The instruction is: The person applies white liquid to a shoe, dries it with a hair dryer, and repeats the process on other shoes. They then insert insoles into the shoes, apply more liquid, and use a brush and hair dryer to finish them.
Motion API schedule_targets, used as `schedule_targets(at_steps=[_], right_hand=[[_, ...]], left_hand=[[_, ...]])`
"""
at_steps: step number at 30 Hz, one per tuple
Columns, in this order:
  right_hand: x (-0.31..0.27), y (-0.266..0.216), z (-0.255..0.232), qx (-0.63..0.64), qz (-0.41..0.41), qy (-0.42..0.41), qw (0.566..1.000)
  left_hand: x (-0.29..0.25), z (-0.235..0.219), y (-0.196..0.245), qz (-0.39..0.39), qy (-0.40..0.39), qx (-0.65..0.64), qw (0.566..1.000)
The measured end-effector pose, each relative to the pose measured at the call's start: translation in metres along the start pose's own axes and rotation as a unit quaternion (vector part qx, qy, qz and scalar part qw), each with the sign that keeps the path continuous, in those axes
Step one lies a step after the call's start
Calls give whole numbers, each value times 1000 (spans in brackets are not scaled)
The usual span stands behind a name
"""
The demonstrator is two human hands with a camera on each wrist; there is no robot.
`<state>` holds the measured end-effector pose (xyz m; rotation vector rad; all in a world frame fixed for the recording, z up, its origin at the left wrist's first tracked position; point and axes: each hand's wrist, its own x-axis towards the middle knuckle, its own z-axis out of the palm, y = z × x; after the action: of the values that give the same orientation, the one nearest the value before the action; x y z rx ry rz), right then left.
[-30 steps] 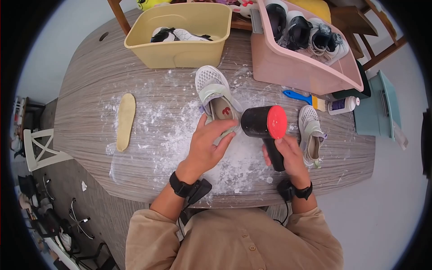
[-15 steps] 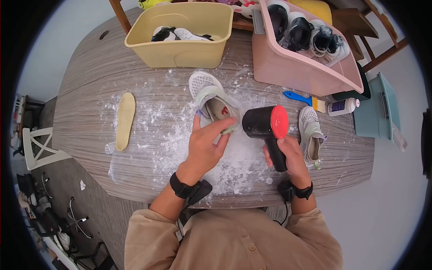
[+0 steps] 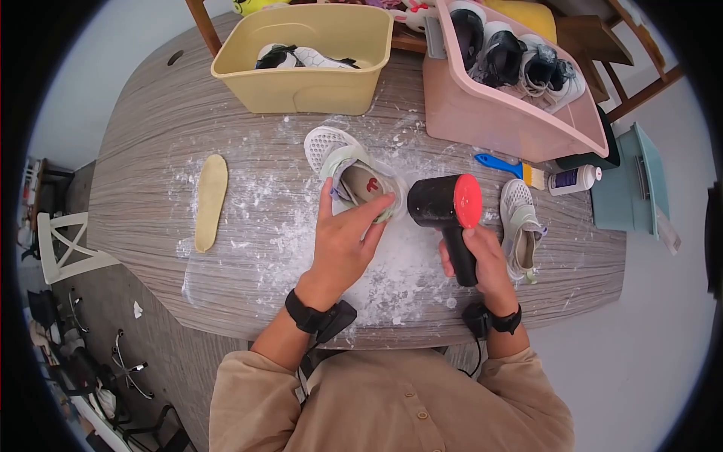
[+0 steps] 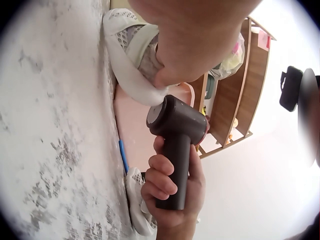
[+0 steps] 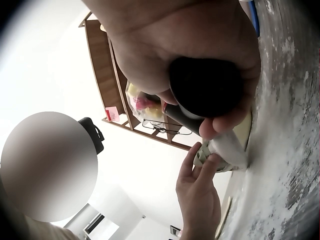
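Note:
My left hand holds a white and pale green shoe by its heel end, thumb and fingers at the opening. The shoe's toe points away and to the left, and a red mark shows on its inside. In my right hand is a black hair-dryer-shaped device with a round red end, gripped by its handle. Its other, flat end faces the shoe's heel, right at it in the left wrist view. A matching shoe lies to the right of the right hand.
White powder covers much of the table. A pale insole lies on the left. Behind stand a yellow bin and a pink bin with shoes inside. A blue-handled brush and a white bottle are at the right.
The shoe has turned in my left hand, its toe swinging to the left and slightly nearer. The black device has barely moved, staying beside the heel.

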<state>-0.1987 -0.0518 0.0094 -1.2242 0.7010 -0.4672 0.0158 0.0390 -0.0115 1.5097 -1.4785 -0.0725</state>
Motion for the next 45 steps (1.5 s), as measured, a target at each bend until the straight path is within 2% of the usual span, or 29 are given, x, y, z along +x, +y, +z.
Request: schedule_targets(at_steps=[5,8,11,17,20,26,29,32,35,41,45], right_hand=[[-2,-8,1,1,17,-17,1000],[-1,-5,0,-17,4,-9,1000],[2,-2,1,29,5,28,999],[-1,-7,-2,47,-1,-30,998],[-3,-6,-3,28,-16,-43,999],[-4,-1,5,20,-45,-10,999],[-6,3,4,-35,-93,-91,991],[-5,4,8,-44,-113,-83,989],[-3,7,7,-4,-108,-40,993],[-6,3,5,2,-81,-96,992],[-5,4,7,33,-81,-64,994]], left_hand=[[1,0,-2,9,13,11,1000],[0,-1,-2,-2,-5,2,1000],[-1,0,0,-1,-9,-9,1000],[-1,0,2,-30,38,-32,998],[-1,-1,2,-43,44,-42,997],[-3,-1,2,-39,78,-38,995],[-2,-2,2,-48,116,-52,991],[-4,-2,0,-59,126,-60,988],[-5,-2,3,-57,118,-55,990],[-6,-2,1,-64,128,-65,988],[-7,-2,0,-61,126,-66,988]])
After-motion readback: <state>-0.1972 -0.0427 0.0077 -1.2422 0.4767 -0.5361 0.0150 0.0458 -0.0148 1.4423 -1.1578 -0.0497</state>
